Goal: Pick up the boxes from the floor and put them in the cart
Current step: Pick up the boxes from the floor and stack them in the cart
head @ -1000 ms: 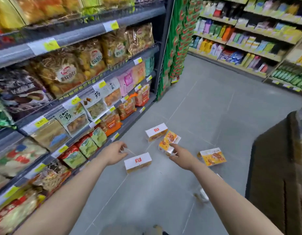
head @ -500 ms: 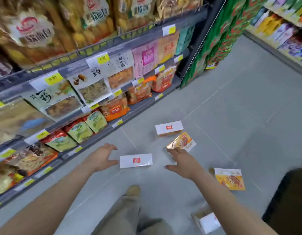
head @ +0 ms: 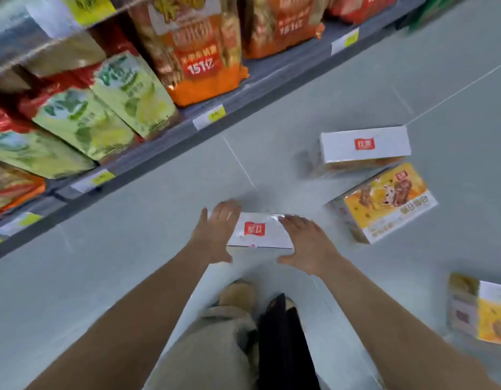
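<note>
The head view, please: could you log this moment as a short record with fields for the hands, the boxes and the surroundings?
left hand: open, fingers at the left end of the nearest white box
right hand: open, at that box's right end
box lifted: cannot tell; no grip closed yet
other boxes on floor: white box, yellow box, yellow box at right edge
cart: not in view
surroundings: shelf of snack bags on the left
</note>
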